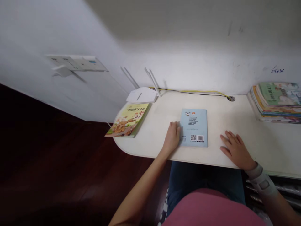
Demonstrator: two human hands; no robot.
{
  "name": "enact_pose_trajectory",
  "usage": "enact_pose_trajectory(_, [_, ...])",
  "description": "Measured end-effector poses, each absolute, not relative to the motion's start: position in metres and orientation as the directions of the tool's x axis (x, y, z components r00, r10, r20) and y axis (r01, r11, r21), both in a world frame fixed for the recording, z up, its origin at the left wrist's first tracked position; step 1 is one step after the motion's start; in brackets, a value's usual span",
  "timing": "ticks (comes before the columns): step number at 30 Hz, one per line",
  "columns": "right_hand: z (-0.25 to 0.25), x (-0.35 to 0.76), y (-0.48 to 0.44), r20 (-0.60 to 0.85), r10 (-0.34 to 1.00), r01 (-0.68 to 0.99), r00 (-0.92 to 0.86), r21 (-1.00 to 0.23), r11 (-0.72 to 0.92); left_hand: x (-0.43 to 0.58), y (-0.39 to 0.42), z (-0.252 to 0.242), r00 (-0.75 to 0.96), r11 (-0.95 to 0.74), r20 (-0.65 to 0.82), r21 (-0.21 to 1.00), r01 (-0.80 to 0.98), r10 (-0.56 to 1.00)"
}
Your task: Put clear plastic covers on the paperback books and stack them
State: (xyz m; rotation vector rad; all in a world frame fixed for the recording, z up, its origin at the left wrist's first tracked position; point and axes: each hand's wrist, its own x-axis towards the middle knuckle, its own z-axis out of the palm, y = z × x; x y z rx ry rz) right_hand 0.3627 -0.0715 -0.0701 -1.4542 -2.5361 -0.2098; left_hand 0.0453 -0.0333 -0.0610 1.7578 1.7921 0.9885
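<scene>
A light blue book (194,127) lies flat on the white desk, its back cover with text, a QR code and a barcode facing up. My left hand (172,136) is at the book's left edge, fingers curled together and touching that edge; the fingertips are partly hidden. To the right of the book, apart from it, my right hand (236,149) rests palm down on the desk with its fingers spread and nothing in them. A grey band circles the right wrist.
A yellow-green picture book (128,121) lies at the desk's rounded left end, partly over the edge. Behind it stands a white router (142,95) with antennas. A yellow cable (199,91) runs to a desk hole. Stacked books (277,100) sit at right.
</scene>
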Motion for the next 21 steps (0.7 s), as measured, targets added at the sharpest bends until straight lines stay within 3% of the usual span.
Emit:
enact_pose_trajectory(4, [-0.058,0.347,-0.076,0.303,0.812,0.857,-0.499,0.032,0.514,0.040,-0.035,-0.072,-0.033,-0.123,0.250,0.586,0.801,0.968])
enact_pose_trajectory(8, [-0.051,0.317,-0.078,0.264,0.753,0.782,-0.602,0.008,0.623,0.041,-0.038,-0.079,-0.024,-0.104,0.228,0.532,0.840,0.973])
enact_pose_trajectory(16, [-0.068,0.296,-0.078,0.201,0.787,0.794,-0.583,-0.066,0.605,0.042,-0.040,-0.077,-0.035,-0.088,0.199,0.578,0.811,0.979])
enact_pose_trajectory(21, [-0.065,0.300,-0.077,0.182,0.777,0.777,-0.602,-0.091,0.623,0.048,-0.048,-0.053,-0.086,-0.076,0.191,0.707,0.703,0.978])
